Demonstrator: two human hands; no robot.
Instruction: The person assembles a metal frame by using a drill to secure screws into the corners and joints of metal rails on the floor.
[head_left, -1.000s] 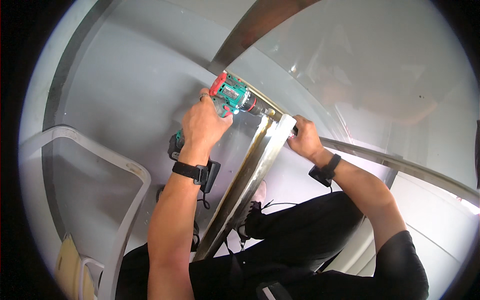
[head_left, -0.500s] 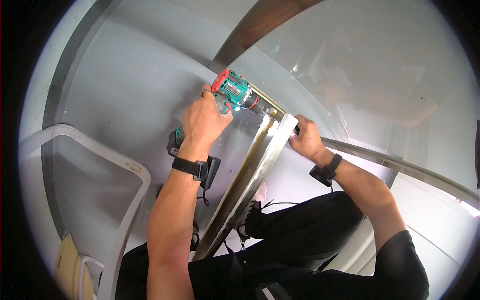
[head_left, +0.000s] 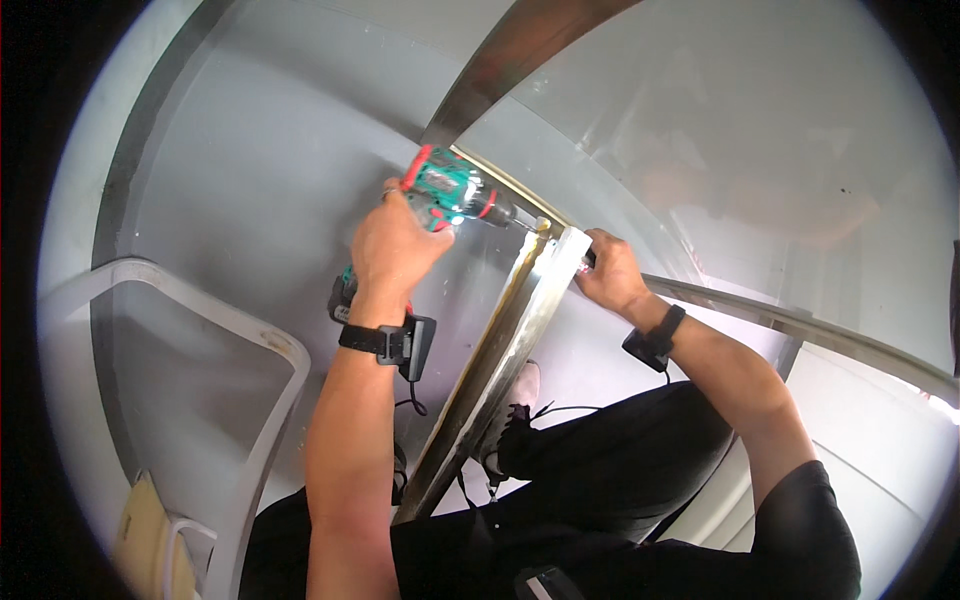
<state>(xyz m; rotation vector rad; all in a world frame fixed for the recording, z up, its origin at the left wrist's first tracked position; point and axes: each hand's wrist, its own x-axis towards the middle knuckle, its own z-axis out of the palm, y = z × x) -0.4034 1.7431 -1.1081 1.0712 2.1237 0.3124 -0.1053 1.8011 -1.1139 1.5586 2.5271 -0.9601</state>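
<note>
The fingers of the left hand are wrapped round the grip of a green-and-red cordless drill, its bit aimed at the upper end of a metal bar. Beside that end, the fingers of the right hand are curled, though what is grasped cannot be told. The bit is best kept straight and evenly pressed, with the bar steadied.

Drill left of bar

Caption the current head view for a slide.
Left hand holds a green and red drill pointing toward a metal bar's end, right hand beside that end.
</note>
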